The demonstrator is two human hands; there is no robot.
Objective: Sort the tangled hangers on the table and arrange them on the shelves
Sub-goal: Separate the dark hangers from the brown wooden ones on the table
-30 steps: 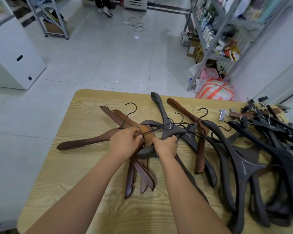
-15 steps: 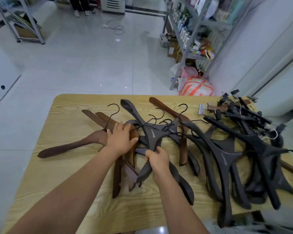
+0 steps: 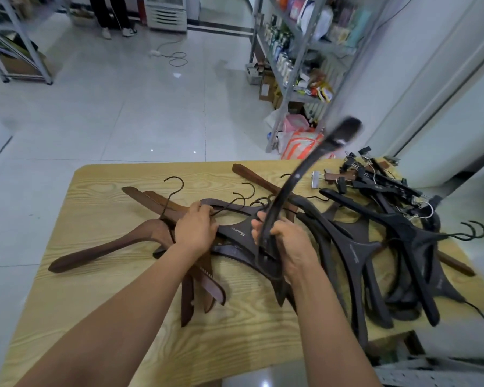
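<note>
The right hand [image 3: 288, 244] has its grip closed around a dark hanger [image 3: 299, 180] and holds it up, so one long arm of it sticks up and away over the counter [image 3: 101, 275], blurred at its far tip. The left hand [image 3: 197, 229] lies flat on the pile with its fingers [image 3: 204, 209] bent over the thin wire hook of another dark hanger with small white letters [image 3: 238, 233]; its grip is narrow, but I cannot tell if it is really squeezing the hook or only pressing on it. Under and beside the left hand is a bunch of brown wooden hangers [image 3: 109, 247], one with a long arm that points to the left near edge of the counter. To the right lies a big heap of black hangers [image 3: 375, 247], all crossed over each other, with hooks that stick out on the right side. At the far right of the counter are hangers with metal clips [image 3: 358, 174]. Behind the counter, on the right, stands a metal shelf [image 3: 296, 57] full of bottles and packs, with an orange and white bag [image 3: 299, 145] on the floor beside it.
</note>
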